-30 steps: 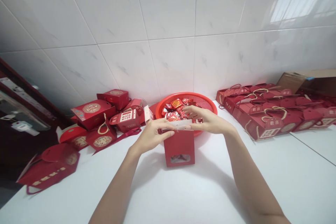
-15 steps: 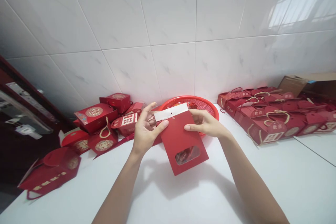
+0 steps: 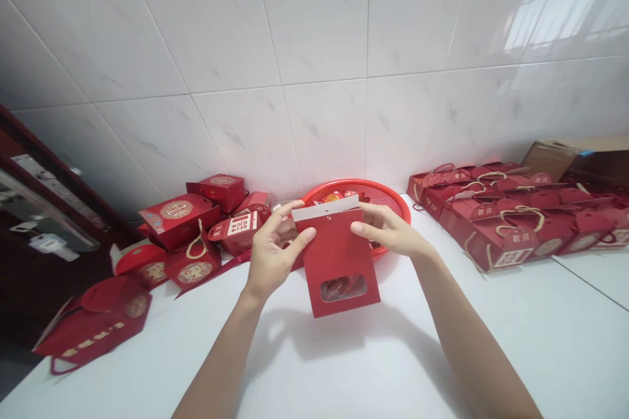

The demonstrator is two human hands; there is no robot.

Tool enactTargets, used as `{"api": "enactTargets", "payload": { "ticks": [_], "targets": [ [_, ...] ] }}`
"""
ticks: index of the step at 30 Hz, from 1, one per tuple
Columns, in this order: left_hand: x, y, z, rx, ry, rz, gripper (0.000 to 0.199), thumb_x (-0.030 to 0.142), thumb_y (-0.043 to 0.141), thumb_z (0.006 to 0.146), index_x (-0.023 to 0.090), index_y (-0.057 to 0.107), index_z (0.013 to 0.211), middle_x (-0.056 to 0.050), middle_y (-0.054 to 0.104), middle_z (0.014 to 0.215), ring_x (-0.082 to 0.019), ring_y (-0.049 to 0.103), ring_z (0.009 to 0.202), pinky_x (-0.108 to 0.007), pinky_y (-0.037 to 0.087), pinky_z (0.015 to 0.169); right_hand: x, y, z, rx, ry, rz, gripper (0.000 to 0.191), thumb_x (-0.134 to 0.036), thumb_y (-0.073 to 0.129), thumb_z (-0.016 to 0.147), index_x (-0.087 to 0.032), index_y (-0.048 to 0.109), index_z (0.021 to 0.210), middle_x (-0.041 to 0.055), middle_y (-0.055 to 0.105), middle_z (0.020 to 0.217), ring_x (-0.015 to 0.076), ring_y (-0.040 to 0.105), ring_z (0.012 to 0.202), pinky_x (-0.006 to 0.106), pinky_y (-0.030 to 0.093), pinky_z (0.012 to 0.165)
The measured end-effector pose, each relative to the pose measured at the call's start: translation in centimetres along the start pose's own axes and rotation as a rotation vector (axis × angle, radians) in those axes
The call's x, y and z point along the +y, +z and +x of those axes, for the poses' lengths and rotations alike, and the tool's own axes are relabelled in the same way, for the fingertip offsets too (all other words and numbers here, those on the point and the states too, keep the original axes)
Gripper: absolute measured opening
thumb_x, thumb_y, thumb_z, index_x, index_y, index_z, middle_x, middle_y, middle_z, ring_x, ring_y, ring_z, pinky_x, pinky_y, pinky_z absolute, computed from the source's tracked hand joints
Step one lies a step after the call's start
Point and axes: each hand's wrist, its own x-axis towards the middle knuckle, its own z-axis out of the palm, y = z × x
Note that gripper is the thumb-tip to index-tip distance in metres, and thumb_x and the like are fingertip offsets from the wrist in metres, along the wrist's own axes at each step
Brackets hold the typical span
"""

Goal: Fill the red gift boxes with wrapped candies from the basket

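Observation:
A red paper bag with a small clear window near its bottom hangs above the white table, and wrapped pieces show through the window. Its top edge shows a white inner flap. My left hand grips the upper left side, thumb on the front. On the upper right side, my right hand pinches the bag with its thumb in front and fingers behind. Behind the bag stands a red plastic basket holding wrapped sweets, partly hidden by bag and hands.
Several red gift boxes are piled at the left on the white table. Rows of red boxes with rope handles stand at the right, beside a cardboard box. A tiled wall rises behind.
The bag has turned more upright, its bottom edge shifting left and slightly up. Both hands still hold its upper sides, and my right hand has moved slightly right.

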Motion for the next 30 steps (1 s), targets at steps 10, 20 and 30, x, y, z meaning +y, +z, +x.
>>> {"api": "enactTargets", "payload": {
  "ticks": [10, 20, 30],
  "targets": [
    [0.4, 2.0, -0.9, 0.023, -0.055, -0.085, 0.052, 0.036, 0.072, 0.085, 0.023, 0.051, 0.13, -0.007, 0.074, 0.107, -0.022, 0.073, 0.097, -0.029, 0.062, 0.076, 0.5, 0.5, 0.6, 0.081, -0.03, 0.111, 0.032, -0.043, 0.068, 0.089, -0.017, 0.073, 0.108, 0.0046, 0.074, 0.089, 0.0163, 0.07, 0.076, 0.027, 0.057, 0.067],
    [0.4, 2.7, -1.1, 0.078, -0.056, -0.061, 0.055, 0.036, 0.074, 0.082, 0.022, 0.049, 0.128, -0.006, 0.075, 0.098, -0.02, 0.073, 0.089, -0.026, 0.061, 0.07, 0.6, 1.0, 0.8, 0.135, -0.012, 0.122, 0.038, -0.046, 0.073, 0.083, -0.018, 0.074, 0.109, 0.0072, 0.077, 0.098, 0.0202, 0.073, 0.082, 0.031, 0.06, 0.072],
    [0.0, 3.0, -1.4, 0.084, 0.018, -0.02, 0.024, 0.037, 0.074, 0.081, 0.021, 0.057, 0.086, 0.001, 0.062, 0.082, -0.012, 0.061, 0.068, -0.021, 0.052, 0.06, 0.6, 0.2, -0.1, 0.111, -0.02, -0.017, 0.036, -0.05, 0.065, 0.089, -0.02, 0.073, 0.107, 0.006, 0.073, 0.096, 0.0195, 0.068, 0.087, 0.03, 0.057, 0.071]
  ]
}}
